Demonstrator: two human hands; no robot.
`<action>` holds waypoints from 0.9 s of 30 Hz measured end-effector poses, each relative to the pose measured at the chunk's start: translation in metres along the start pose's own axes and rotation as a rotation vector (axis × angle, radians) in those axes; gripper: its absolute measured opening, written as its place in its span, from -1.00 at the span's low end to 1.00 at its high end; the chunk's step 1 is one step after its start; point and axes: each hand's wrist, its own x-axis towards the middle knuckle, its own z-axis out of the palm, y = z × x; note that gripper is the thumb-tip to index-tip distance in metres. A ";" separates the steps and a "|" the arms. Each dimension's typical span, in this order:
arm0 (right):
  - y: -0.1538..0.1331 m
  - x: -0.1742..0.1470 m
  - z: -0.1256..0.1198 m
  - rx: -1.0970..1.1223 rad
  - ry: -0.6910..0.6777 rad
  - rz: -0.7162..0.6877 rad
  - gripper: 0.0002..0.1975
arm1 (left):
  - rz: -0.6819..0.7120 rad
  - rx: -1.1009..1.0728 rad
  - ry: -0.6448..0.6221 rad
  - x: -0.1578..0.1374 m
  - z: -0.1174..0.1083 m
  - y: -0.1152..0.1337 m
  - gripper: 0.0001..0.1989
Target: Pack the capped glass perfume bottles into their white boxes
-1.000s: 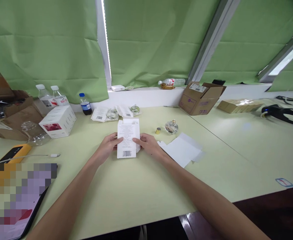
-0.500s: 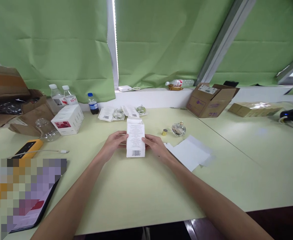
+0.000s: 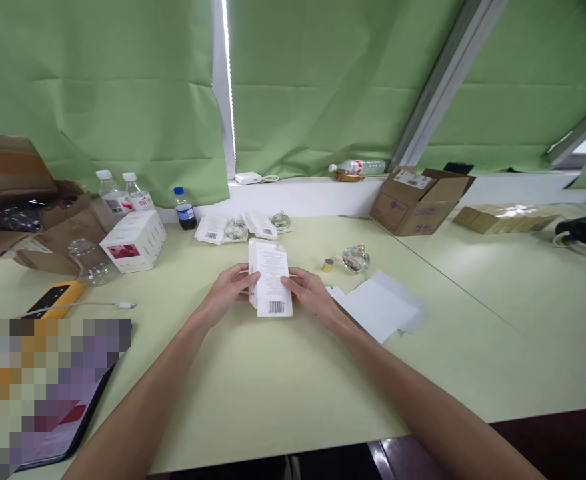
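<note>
above the worktop [image 3: 283, 400], one white barcoded carton [image 3: 273, 290] sits in the half-closed grip of left hand [image 3: 229, 291], nine o'clock, and right hand [image 3: 311, 293], three. probably it is light, stiff, easily dented: hold by side edges. one gold cap [image 3: 327, 265], one glass bottle [image 3: 355, 260] lie toward three; two more glass bottles [image 3: 235, 231] toward eleven and twelve.

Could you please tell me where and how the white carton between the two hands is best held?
Probably by its long side edges, one hand from each side, thumbs on the printed panel: the white carton is narrow across, with that panel facing the person. The left hand and right hand hold it so, leaving the barcode uncovered.
</note>
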 end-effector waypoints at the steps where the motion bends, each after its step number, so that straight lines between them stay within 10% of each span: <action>1: 0.000 0.000 0.000 -0.001 -0.005 0.002 -0.53 | 0.001 0.004 0.007 0.000 0.000 0.000 -0.48; 10: 0.000 0.003 -0.003 0.022 0.034 0.013 -0.55 | -0.011 0.272 0.089 0.004 -0.012 0.003 -0.52; 15: 0.000 0.002 -0.004 0.029 0.045 0.029 -0.58 | 0.058 0.865 0.390 -0.004 -0.029 0.009 -0.53; 27: 0.003 0.005 -0.005 -0.009 0.052 -0.024 -0.59 | -0.279 1.528 0.823 -0.119 -0.056 0.001 -0.35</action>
